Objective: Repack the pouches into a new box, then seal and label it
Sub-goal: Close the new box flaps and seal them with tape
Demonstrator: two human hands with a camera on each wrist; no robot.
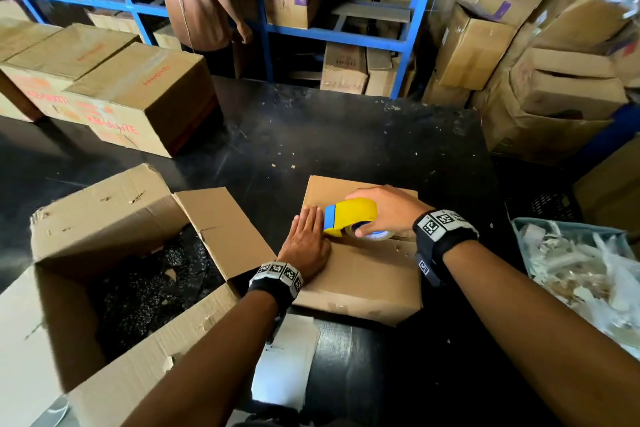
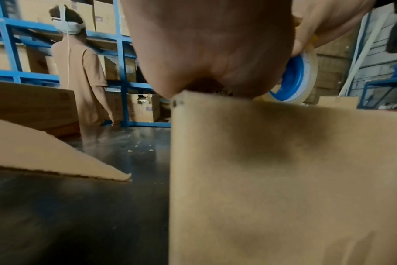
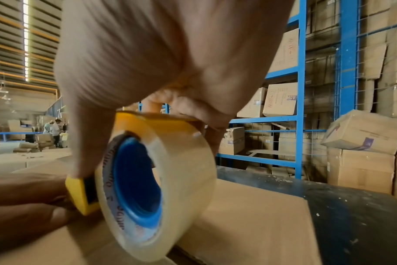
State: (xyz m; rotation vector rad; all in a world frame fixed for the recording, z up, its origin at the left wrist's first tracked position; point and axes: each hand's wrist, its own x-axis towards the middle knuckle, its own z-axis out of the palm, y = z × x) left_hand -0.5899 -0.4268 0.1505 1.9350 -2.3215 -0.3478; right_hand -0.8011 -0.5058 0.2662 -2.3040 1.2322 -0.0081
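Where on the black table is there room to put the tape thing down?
Bare black table lies beyond the closed box, right of the stacked cartons. Near you it's crowded: open box, white paper, both hands.

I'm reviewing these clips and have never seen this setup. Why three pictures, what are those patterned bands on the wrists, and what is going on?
No machine here: a person works bare-handed, wearing one camera on the head and one on each wrist; the patterned bands sit at the wrist cameras. The wide picture is the head view; the two close-ups look along each hand. On the black table sits a closed small box. The left hand lies flat on its top. The right hand grips a yellow tape dispenser with a clear tape roll, set on the box top. Beside it stands a large open box.
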